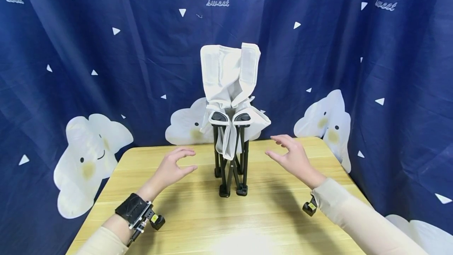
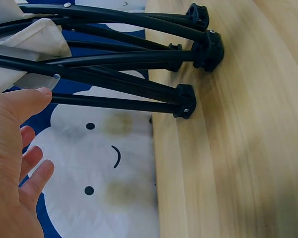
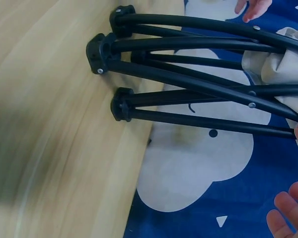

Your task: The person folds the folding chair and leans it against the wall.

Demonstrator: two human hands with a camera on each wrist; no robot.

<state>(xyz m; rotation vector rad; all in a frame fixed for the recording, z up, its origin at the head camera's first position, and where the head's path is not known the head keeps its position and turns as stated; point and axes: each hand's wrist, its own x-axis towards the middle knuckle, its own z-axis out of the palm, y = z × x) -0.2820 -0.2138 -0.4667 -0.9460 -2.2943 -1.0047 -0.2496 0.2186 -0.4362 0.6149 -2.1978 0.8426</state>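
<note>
A folded frame with black legs (image 1: 230,172) and white fabric (image 1: 228,74) stands upright on the wooden table. Its fabric hangs loosely over the top, with two flaps raised. To its left is the left hand (image 1: 175,168), fingers apart and bent softly, holding nothing. On the other side, the right hand (image 1: 291,158) is likewise spread and holds nothing, a gap between it and the frame. The left wrist view has the black legs (image 2: 124,54) beyond the left hand (image 2: 15,153); the right wrist view has them (image 3: 188,74) beside the right hand's fingertips (image 3: 288,210).
The wooden table (image 1: 198,223) has rounded back corners. Behind and beside it hangs a dark blue curtain (image 1: 148,50) with white triangles, clouds and lettering. Small cameras (image 1: 157,221) are worn at both wrists.
</note>
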